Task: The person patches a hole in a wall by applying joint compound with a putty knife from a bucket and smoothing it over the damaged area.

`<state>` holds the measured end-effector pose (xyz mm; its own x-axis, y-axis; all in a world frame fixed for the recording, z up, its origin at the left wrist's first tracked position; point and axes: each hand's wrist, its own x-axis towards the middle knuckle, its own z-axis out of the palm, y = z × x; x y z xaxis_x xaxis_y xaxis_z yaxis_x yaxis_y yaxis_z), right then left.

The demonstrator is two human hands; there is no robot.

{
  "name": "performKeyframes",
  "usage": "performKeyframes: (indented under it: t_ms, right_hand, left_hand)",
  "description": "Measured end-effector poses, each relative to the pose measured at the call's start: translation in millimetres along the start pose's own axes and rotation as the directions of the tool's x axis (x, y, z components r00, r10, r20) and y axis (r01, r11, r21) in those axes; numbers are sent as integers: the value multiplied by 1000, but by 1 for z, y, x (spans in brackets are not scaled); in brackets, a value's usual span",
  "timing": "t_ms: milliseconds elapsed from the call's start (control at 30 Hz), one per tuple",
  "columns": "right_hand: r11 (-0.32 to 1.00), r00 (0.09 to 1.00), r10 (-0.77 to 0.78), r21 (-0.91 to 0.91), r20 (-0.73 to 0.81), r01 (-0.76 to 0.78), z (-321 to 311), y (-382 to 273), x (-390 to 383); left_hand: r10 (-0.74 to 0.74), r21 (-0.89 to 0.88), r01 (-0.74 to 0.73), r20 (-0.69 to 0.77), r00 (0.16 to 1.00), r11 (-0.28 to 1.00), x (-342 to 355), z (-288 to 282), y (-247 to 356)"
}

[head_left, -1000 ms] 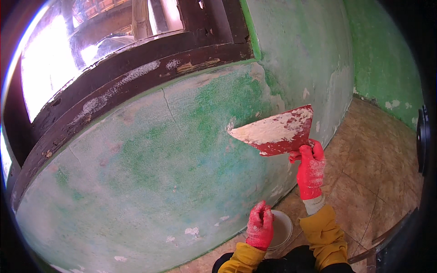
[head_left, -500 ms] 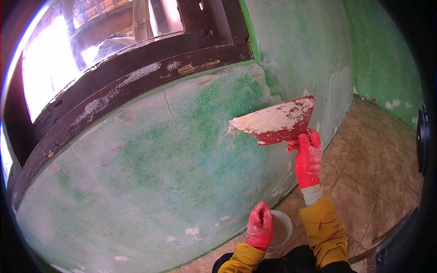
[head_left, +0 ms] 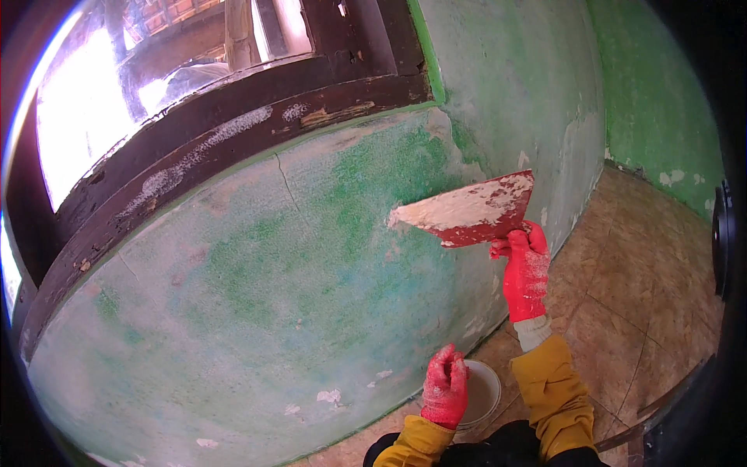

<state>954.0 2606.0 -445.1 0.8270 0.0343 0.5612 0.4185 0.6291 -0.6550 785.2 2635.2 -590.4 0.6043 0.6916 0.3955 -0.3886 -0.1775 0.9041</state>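
My right hand (head_left: 526,270), in a dusty red glove, grips a red flat spreader (head_left: 475,206) coated with cream filler. The spreader's left tip meets the mottled green wall (head_left: 280,257) at a small pale patch of filler. My left hand (head_left: 445,389), also gloved in red and smeared with white, is lower down with its fingers curled together at the left side of a white bucket (head_left: 482,393); whatever those fingers may hold is hidden. The bucket stands on the floor below, close to the wall's foot, partly behind that hand.
A dark wooden window frame (head_left: 327,97) with chipped paint spans the upper left, around bright glass. A brighter green wall (head_left: 654,117) meets this wall at the right, above tan floor tiles (head_left: 607,265). A dark curved object (head_left: 720,237) is at the right rim.
My right hand and the spreader rose slightly between the first and middle frames; since then the spreader has dipped a little. The pale patch at its tip looks larger. My left hand stays put.
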Motion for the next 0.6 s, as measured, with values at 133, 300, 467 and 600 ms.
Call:
performKeyframes:
  t_ms: [133, 300, 467, 600]
  right_hand:
    - [999, 1000, 9, 42, 8, -9, -7, 4, 0]
    - [998, 998, 34, 58, 61, -38, -6, 10, -1]
    - [990, 996, 82, 111, 30, -85, -10, 12, 2]
    - [980, 990, 144, 135, 7, -144, -9, 15, 0]
  left_hand:
    - [37, 32, -37, 5, 999, 999, 1, 0, -2]
    - [27, 10, -27, -8, 1000, 1000, 0, 1, -2]
    - [17, 35, -17, 11, 1000, 999, 2, 0, 1]
    - [-34, -6, 34, -12, 999, 999, 1, 1, 2]
